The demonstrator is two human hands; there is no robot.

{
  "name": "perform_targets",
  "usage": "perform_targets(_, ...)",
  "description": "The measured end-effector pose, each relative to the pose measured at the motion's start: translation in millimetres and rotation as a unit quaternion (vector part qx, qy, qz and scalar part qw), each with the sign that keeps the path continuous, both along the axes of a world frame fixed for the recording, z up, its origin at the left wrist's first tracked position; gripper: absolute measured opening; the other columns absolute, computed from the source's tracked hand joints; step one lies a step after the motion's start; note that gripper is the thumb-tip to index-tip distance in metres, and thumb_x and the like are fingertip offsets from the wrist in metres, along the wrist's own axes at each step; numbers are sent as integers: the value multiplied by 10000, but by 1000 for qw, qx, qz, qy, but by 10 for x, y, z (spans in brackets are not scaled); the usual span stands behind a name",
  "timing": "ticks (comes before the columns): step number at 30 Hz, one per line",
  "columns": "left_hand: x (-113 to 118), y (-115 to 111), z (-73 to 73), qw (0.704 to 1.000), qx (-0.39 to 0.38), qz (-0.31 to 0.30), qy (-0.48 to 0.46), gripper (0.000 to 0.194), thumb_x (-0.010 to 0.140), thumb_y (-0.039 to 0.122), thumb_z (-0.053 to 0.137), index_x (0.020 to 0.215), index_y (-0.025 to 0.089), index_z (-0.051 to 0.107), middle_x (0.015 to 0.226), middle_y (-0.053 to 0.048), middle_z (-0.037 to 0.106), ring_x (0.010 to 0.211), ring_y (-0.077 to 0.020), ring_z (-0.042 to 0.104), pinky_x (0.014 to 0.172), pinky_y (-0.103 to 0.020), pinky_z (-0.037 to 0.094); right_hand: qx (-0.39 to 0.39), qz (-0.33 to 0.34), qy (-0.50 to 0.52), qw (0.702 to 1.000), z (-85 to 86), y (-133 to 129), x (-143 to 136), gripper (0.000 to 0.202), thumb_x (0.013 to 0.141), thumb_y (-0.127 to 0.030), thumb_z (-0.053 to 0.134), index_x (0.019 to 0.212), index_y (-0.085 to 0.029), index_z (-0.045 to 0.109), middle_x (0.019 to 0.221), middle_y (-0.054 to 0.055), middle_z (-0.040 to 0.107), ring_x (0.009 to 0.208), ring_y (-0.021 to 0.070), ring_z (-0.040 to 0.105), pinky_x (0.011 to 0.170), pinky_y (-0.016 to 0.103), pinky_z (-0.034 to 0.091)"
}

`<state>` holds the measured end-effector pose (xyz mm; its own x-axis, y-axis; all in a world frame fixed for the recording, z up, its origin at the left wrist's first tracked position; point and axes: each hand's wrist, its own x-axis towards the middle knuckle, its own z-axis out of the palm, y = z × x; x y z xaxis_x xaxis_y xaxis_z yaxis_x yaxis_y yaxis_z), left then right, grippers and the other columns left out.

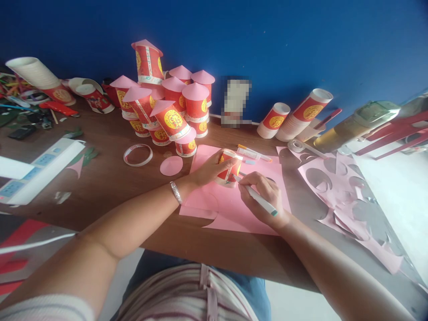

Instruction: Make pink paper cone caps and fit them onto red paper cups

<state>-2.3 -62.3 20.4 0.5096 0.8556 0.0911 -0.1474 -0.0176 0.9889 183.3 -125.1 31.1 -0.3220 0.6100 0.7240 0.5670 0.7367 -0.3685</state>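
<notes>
Over the pink paper (230, 214), my left hand (210, 170) is closed around a red paper cup (230, 166) with a yellow emblem, a white strip on its side and its white rim facing down. My right hand (262, 194) grips a white marker (262, 201) with a green end, its tip at the cup's side. Behind the cup, an orange marker (256, 153) and a white marker or cap lie on the paper. A flat pink cone (171, 165) rests on the table left of my left hand.
Several stacked red cups with pink cone tops (195, 96) stand at the back. Nested paper cups (304, 113) lean at right, near a large jar (356, 125) and cut pink scraps (347, 196). Left are a tape roll (138, 155) and a power strip (40, 169).
</notes>
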Motion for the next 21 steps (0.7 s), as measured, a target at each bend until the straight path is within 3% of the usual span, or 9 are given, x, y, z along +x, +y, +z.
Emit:
perform_targets(8,2,-4,13,1000,9,0,8,501,922,641,628,756,168,624,658,1,590,606,-105,591,595,-217,514,12,13,2,1000,10,3,-7,209,866,-34,548,854,-243,557,669,-38,642,561,112,611,539,227,449)
perform_targets(16,-4,-9,6,999,-44,-1,-24,451,894,613,689,958,167,663,723,4,612,631,-115,636,590,-221,528,12,-14,-1,1000,-21,9,6,180,882,-66,561,853,-243,556,667,-43,633,551,111,591,540,230,445)
perform_targets(21,-4,-30,34,998,-59,-3,-34,451,892,608,695,957,166,640,722,11,599,632,-114,635,581,-219,535,19,-34,0,999,-25,10,-4,190,877,-59,550,840,-245,549,657,-45,625,527,106,564,517,233,419)
